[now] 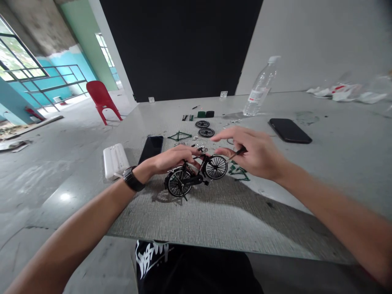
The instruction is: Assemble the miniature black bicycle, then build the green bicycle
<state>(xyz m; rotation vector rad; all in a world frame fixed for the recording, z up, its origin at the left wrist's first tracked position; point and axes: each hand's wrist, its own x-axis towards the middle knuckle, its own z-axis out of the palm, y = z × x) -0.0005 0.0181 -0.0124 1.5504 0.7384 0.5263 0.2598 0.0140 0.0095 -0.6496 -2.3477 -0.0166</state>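
Observation:
A black miniature bicycle (194, 179) stands upright above the table near its front middle, handlebar and front wheel toward the right. My left hand (176, 157) is closed on it from behind, fingers around the frame and handlebar area, partly hidden by the bike. In my right hand (260, 153) a small screwdriver (240, 151) with a dark handle is held by the curled fingers. Its thin shaft points down-left at the front wheel; whether the tip touches cannot be made out. The right thumb and index finger are spread apart, near the handlebar.
Behind the hands lie a green bicycle frame (179, 136), loose wheels (206, 132) and green parts (240, 173). A dark phone (152, 148) and white power bank (115, 160) are left. At right are a black phone (290, 130), a bottle (260, 90) and plastic bags (346, 90).

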